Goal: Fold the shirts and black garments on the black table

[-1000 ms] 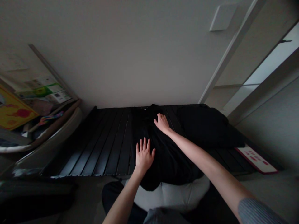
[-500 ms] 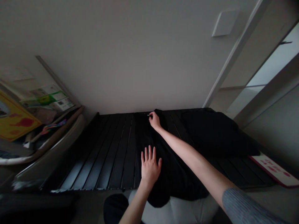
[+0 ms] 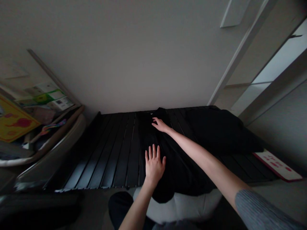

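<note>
**Q:** Scene, quick?

**A:** You're facing a plain pale wall [image 3: 120, 54]. A black slatted bed base [image 3: 115, 153] runs across below it, and a dark bundled cloth [image 3: 216, 132] lies on its right side.

**Q:** Main item?

**A:** A long black garment [image 3: 184, 169] lies on the slats. Its long axis points straight away from you, with the collar at the far end and the lower end draped over the near edge onto a cream cushion [image 3: 182, 206].

**Q:** Which hand's where?

**A:** Your left hand [image 3: 154, 164] is nearer you, palm down on the garment's left part, with the arm coming straight up from below. Your right hand [image 3: 161, 125] is farther, at the collar, with the arm stretched across from the lower right in a grey knit sleeve [image 3: 261, 209].

**Q:** Fingers?

**A:** All open. The left ones are spread flat, the right ones extended, and neither hand is gripping. A small white collar label [image 3: 151, 113] sits just beyond your right fingertips [image 3: 153, 119].
</note>
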A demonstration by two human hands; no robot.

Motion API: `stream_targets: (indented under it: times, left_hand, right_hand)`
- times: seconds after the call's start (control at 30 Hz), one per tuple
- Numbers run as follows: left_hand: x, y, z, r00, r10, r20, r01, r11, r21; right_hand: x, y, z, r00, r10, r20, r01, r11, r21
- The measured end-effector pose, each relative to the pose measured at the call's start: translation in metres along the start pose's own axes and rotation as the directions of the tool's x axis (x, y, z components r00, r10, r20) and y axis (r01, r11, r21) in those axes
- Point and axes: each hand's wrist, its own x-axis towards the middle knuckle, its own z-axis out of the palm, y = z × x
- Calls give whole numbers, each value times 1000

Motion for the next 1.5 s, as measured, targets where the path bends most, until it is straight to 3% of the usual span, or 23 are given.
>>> stream_targets:
  times: [0.23,0.4,0.53,0.67,0.77,0.83,0.9,0.97,1.0,1.07,1.1,1.13,1.2,1.27,1.33,1.4,1.5]
  left_hand:
    - [-2,3,-3,1000,4,-1,-4,1000,18]
    - [-2,5,-7,1000,15,2,-15,1000,18]
    - [-12,0,-13,998,52,35,-51,998,-22]
    - [-43,-16,-25,986,146,76,-144,989,-34]
    - [-68,-31,-34,969,230,94,-227,973,-42]
    - [-79,-39,-40,956,278,98,-274,960,-56]
    - [-87,-47,-47,944,314,102,-308,949,-68]
    - [-94,-52,-54,933,340,119,-334,940,-71]
    - [-97,-55,-57,925,356,132,-349,934,-69]
    - [-103,-60,-63,905,393,165,-388,920,-59]
    - [-106,-63,-64,894,411,178,-409,911,-49]
    - [-110,-66,-65,885,427,187,-428,903,-33]
    - [-114,-71,-62,877,444,186,-455,890,19]
    - [-116,-76,-54,882,442,163,-461,882,97]
    - [-115,-78,-45,890,440,122,-455,874,172]
    - [-112,-79,-37,889,453,72,-457,862,219]
    - [-109,-80,-30,858,514,10,-502,834,231]
  right_hand:
    - [-117,24,-34,998,26,-57,-30,997,-73]
    - [-188,27,-49,995,61,-79,-62,998,-2]
    - [-229,28,-75,980,197,24,-197,980,2]
    - [-263,14,-108,951,253,180,-240,966,-94]
    - [-283,-22,-119,971,134,197,-132,991,-21]
    - [-296,-51,-111,983,8,183,-23,997,75]
    - [-309,-74,-92,979,-75,192,69,997,35]
    - [-322,-85,-69,932,-134,337,147,989,-16]
    - [-328,-87,-59,883,-166,440,192,981,-14]
    - [-339,-84,-47,778,-239,581,265,963,41]
    - [-343,-81,-45,753,-279,596,292,953,77]
    - [-346,-77,-47,754,-313,577,313,944,104]
    - [-347,-66,-56,814,-344,468,346,935,85]
    - [-345,-52,-68,878,-338,338,378,924,-58]
    - [-342,-35,-76,893,-359,271,427,866,-260]
    - [-339,-20,-81,847,-423,322,526,750,-402]
    - [-338,-7,-80,735,-498,461,675,605,-423]
